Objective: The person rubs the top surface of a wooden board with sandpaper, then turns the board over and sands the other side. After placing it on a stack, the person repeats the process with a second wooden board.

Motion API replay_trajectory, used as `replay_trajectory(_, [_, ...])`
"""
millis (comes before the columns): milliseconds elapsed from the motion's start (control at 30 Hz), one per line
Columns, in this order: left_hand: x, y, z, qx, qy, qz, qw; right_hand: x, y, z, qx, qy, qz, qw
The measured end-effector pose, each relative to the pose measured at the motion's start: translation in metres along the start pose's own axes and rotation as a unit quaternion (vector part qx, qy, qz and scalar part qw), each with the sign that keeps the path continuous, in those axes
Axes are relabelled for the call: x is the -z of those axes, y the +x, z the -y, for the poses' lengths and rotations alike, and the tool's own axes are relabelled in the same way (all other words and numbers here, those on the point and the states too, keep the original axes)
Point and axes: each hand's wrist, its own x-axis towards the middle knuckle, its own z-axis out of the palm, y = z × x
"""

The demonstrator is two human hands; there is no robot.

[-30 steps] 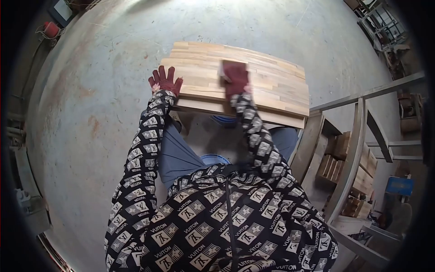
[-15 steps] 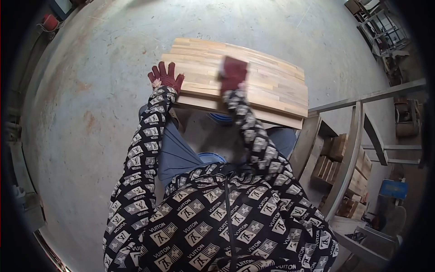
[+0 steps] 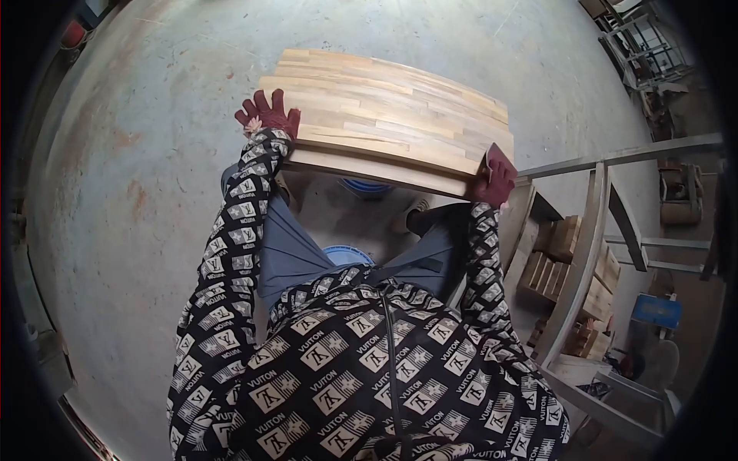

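Observation:
A striped wooden panel (image 3: 377, 104) lies flat in front of me, on top of another board (image 3: 369, 165) whose edge shows along the near side. My left hand (image 3: 270, 115), in a dark red glove, rests with fingers spread on the panel's left end. At the near right corner is my right hand (image 3: 496, 183), gloved the same way, closed on a thin dark red sheet (image 3: 500, 160) that stands up tilted against the panel's edge.
Blue round containers (image 3: 365, 187) stand below the boards between my legs. On the right are a metal frame (image 3: 596, 223), wooden blocks (image 3: 546, 276) and a blue box (image 3: 658, 311). A red object (image 3: 73, 34) sits at the far left.
My right hand has moved from the middle of the panel to its near right corner with the red sheet. The view has shifted slightly; my left hand stays at the left end.

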Motion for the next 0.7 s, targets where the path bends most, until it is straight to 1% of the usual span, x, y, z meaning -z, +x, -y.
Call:
replay_trajectory(67, [0.011,0.003,-0.006,0.047,0.016,0.038,0.998,-0.005,-0.004,0.008,-0.1,-0.081,0.128,0.983])
replay_trajectory(100, [0.021,0.004,-0.009,0.065,0.013,0.07,0.995,-0.033,-0.016,0.014,-0.102,-0.034,0.085,0.991])
replay_trajectory(133, [0.024,0.004,-0.011,0.062,0.012,0.068,0.996,-0.064,-0.028,0.026,-0.104,0.015,0.042,0.994])
replay_trajectory(167, [0.026,0.004,-0.012,0.071,0.013,0.079,0.994,-0.078,-0.026,0.063,-0.104,0.08,0.013,0.991])
replay_trajectory(200, [0.029,0.006,-0.012,0.078,0.017,0.091,0.993,-0.092,-0.029,0.117,-0.113,0.208,0.005,0.972])
replay_trajectory(233, [0.021,0.007,-0.01,0.078,0.02,0.078,0.994,-0.107,-0.022,0.172,-0.157,0.44,-0.005,0.884])
replay_trajectory(267, [0.02,0.007,-0.01,0.073,0.026,0.075,0.994,-0.114,-0.03,0.217,-0.18,0.587,-0.013,0.79])
replay_trajectory(300, [0.019,0.007,-0.009,0.072,0.017,0.079,0.994,-0.086,-0.007,0.249,-0.03,0.415,0.029,0.909])
replay_trajectory(333, [0.017,0.007,-0.009,0.071,0.007,0.083,0.994,-0.053,0.017,0.269,0.12,0.213,0.072,0.967])
replay_trajectory(367, [0.013,0.009,-0.008,0.07,0.004,0.089,0.994,-0.018,0.039,0.276,0.14,0.236,0.129,0.953])
replay_trajectory(400, [0.012,0.009,-0.006,0.065,0.006,0.088,0.994,0.002,0.051,0.279,0.161,0.258,0.188,0.934])
replay_trajectory(433, [0.01,0.008,-0.003,0.051,-0.001,0.091,0.995,-0.002,0.052,0.268,0.168,0.288,0.198,0.922])
replay_trajectory(467, [0.008,0.007,0.0,0.038,-0.008,0.095,0.995,-0.038,0.029,0.25,0.158,0.271,0.122,0.942])
replay_trajectory(500, [-0.003,0.006,0.005,0.027,-0.006,0.063,0.998,-0.048,0.024,0.224,0.123,0.266,0.132,0.947])
replay_trajectory(533, [-0.006,0.007,0.006,0.028,-0.007,0.065,0.997,-0.038,0.024,0.195,0.077,0.26,0.091,0.958])
replay_trajectory(567, [-0.007,0.006,0.007,0.021,-0.016,0.057,0.998,-0.049,0.011,0.156,0.022,0.242,0.095,0.965])
replay_trajectory(633, [-0.008,0.005,0.007,0.01,-0.027,0.041,0.999,-0.046,-0.004,0.066,-0.042,0.213,0.067,0.974])
replay_trajectory(667, [-0.008,0.005,0.007,0.012,-0.03,0.043,0.999,-0.029,0.008,0.032,0.02,0.102,0.028,0.994])
replay_trajectory(700, [-0.008,0.005,0.007,0.007,-0.021,0.033,0.999,-0.016,0.006,0.005,-0.033,0.055,0.057,0.996])
